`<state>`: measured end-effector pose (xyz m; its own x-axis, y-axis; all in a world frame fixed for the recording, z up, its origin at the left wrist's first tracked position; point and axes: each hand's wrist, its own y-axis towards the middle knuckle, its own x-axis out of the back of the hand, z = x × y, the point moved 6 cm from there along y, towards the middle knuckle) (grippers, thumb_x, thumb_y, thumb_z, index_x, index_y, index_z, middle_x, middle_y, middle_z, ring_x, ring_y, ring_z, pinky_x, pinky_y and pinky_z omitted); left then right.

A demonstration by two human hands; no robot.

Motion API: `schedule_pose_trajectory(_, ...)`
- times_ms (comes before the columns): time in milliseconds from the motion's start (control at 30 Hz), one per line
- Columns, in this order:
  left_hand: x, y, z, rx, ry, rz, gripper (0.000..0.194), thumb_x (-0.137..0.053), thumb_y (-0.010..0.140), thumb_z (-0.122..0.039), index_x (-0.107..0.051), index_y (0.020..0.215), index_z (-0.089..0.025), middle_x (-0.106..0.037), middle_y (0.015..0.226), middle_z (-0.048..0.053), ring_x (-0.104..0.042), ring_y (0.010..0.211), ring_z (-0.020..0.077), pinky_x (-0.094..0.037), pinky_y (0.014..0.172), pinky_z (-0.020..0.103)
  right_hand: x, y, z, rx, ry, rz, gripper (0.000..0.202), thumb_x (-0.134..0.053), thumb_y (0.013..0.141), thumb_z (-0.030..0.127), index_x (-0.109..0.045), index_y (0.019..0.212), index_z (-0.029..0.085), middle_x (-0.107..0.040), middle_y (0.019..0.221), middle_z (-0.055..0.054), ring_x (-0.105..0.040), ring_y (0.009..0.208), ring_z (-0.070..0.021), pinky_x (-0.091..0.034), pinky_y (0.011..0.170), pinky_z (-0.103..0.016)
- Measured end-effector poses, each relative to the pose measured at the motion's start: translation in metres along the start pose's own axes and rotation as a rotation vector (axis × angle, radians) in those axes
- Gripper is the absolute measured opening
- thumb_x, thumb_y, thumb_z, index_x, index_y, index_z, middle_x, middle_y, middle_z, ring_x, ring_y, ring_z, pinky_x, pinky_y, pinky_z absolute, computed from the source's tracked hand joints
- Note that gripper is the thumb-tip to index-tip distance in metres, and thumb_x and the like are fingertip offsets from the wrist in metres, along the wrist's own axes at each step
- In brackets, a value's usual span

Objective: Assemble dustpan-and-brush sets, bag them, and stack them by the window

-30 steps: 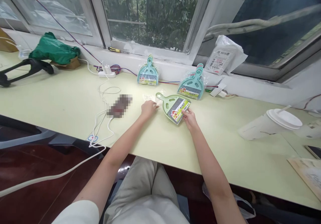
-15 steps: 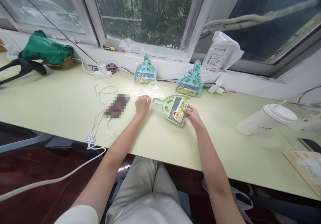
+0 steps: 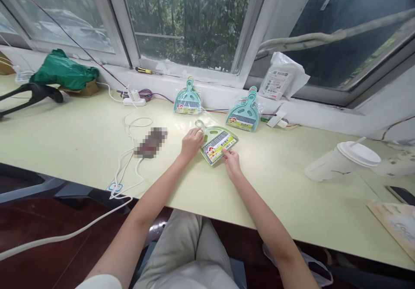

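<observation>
A green dustpan and brush set (image 3: 215,138) with a printed label lies tilted over the table, its handle pointing up and left. My left hand (image 3: 193,143) is closed on its left side, near the handle. The fingers of my right hand (image 3: 231,161) pinch the lower right edge by the label. Behind it, clear plastic film (image 3: 207,118) lies on the table. Two groups of wrapped blue-green dustpan sets, one on the left (image 3: 187,99) and one on the right (image 3: 244,111), lean near the wall.
A white lidded cup (image 3: 340,161) with a straw is on the right. White cables (image 3: 121,163) and a blurred-out object (image 3: 151,143) lie on the left. A power strip (image 3: 134,102) and a green bag (image 3: 63,71) are farther back.
The green set has turned, its handle now pointing more upward, and has shifted left. My left hand has moved right and taken hold of it; my right hand has moved left with it.
</observation>
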<state>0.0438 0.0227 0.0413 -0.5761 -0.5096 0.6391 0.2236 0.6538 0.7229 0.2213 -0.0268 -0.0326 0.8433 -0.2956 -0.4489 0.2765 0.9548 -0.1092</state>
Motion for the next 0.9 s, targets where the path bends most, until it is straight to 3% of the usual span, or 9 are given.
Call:
schedule_pose_trajectory(100, 0.005, 0.002, -0.018, -0.153, -0.052, -0.013, 0.018, -0.048, 0.09, -0.029, -0.065, 0.095, -0.022, -0.063, 0.121, 0.005, -0.05, 0.122, 0.021, -0.026, 0.114, 0.045, -0.004, -0.001, -0.001, 0.012, 0.027, 0.003, 0.027, -0.077, 0.066, 0.027, -0.066, 0.087, 0.015, -0.073, 0.092, -0.006, -0.069, 0.08, -0.0181, -0.059, 0.075, -0.031)
schedule_pose_trajectory(200, 0.011, 0.001, -0.027, -0.189, -0.124, -0.02, 0.018, -0.052, 0.088, -0.033, -0.065, 0.097, -0.025, -0.057, 0.129, 0.004, -0.041, 0.131, 0.0217, -0.007, 0.118, 0.052, -0.004, 0.0, 0.006, 0.064, 0.063, 0.014, 0.032, -0.077, 0.064, 0.029, -0.065, 0.09, 0.015, -0.072, 0.095, -0.007, -0.068, 0.084, -0.0184, -0.057, 0.079, -0.033)
schedule_pose_trajectory(300, 0.022, 0.0, -0.015, 0.039, -0.222, -0.193, 0.041, -0.06, 0.082, -0.043, -0.056, 0.119, -0.025, -0.035, 0.148, 0.008, -0.021, 0.142, 0.0268, -0.002, 0.116, 0.055, -0.002, 0.0, 0.015, 0.142, 0.114, -0.016, 0.035, -0.077, 0.065, 0.031, -0.064, 0.094, 0.016, -0.07, 0.103, -0.007, -0.067, 0.093, -0.0186, -0.056, 0.084, -0.033)
schedule_pose_trajectory(400, 0.023, -0.004, 0.011, 0.432, -0.465, -0.359, 0.076, -0.062, 0.079, -0.05, -0.027, 0.143, -0.027, -0.015, 0.156, 0.012, -0.011, 0.144, 0.0271, -0.016, 0.114, 0.051, 0.0, -0.001, 0.021, 0.184, 0.117, -0.034, 0.037, -0.076, 0.066, 0.034, -0.062, 0.095, 0.017, -0.069, 0.106, -0.007, -0.065, 0.098, -0.0192, -0.055, 0.086, -0.034)
schedule_pose_trajectory(500, -0.011, -0.001, 0.021, 0.655, -0.974, -0.084, 0.068, -0.05, 0.086, -0.052, -0.023, 0.144, -0.029, -0.036, 0.147, 0.012, -0.037, 0.135, 0.0247, -0.038, 0.103, 0.043, -0.001, -0.002, 0.025, 0.19, 0.081, -0.021, 0.037, -0.076, 0.065, 0.036, -0.062, 0.093, 0.017, -0.069, 0.105, -0.008, -0.065, 0.097, -0.0194, -0.055, 0.085, -0.034)
schedule_pose_trajectory(600, -0.039, -0.003, 0.006, 0.692, -1.374, 0.247, 0.068, -0.061, 0.079, -0.05, -0.036, 0.138, -0.026, -0.057, 0.129, 0.01, -0.057, 0.114, 0.0244, -0.048, 0.092, 0.039, -0.003, -0.002, 0.027, 0.167, 0.0, 0.005, 0.036, -0.076, 0.065, 0.038, -0.062, 0.09, 0.017, -0.069, 0.1, -0.008, -0.066, 0.092, -0.0201, -0.056, 0.082, -0.035)
schedule_pose_trajectory(700, -0.049, -0.011, -0.009, 0.709, -1.533, 0.336, 0.07, -0.075, 0.067, -0.041, -0.047, 0.129, -0.024, -0.063, 0.12, 0.008, -0.062, 0.105, 0.025, -0.049, 0.091, 0.04, -0.003, -0.004, 0.029, 0.178, -0.047, 0.001, 0.039, -0.075, 0.066, 0.039, -0.06, 0.096, 0.019, -0.07, 0.096, -0.007, -0.066, 0.091, -0.0197, -0.056, 0.08, -0.035)
schedule_pose_trajectory(800, -0.054, -0.018, -0.029, 0.698, -1.632, 0.418, 0.061, -0.076, 0.068, -0.04, -0.052, 0.121, -0.022, -0.064, 0.118, 0.008, -0.06, 0.108, 0.0274, -0.046, 0.095, 0.043, -0.001, -0.005, 0.033, 0.236, -0.026, -0.028, 0.045, -0.072, 0.07, 0.039, -0.056, 0.108, 0.022, -0.069, 0.102, -0.005, -0.065, 0.095, -0.0178, -0.056, 0.082, -0.033)
schedule_pose_trajectory(900, -0.054, -0.018, -0.036, 0.695, -1.664, 0.379, 0.059, -0.076, 0.068, -0.038, -0.051, 0.118, -0.021, -0.063, 0.12, 0.008, -0.058, 0.113, 0.028, -0.044, 0.098, 0.045, 0.001, -0.003, 0.032, 0.23, 0.008, -0.031, 0.046, -0.073, 0.069, 0.037, -0.054, 0.109, 0.022, -0.068, 0.106, -0.006, -0.065, 0.095, -0.0171, -0.055, 0.083, -0.032)
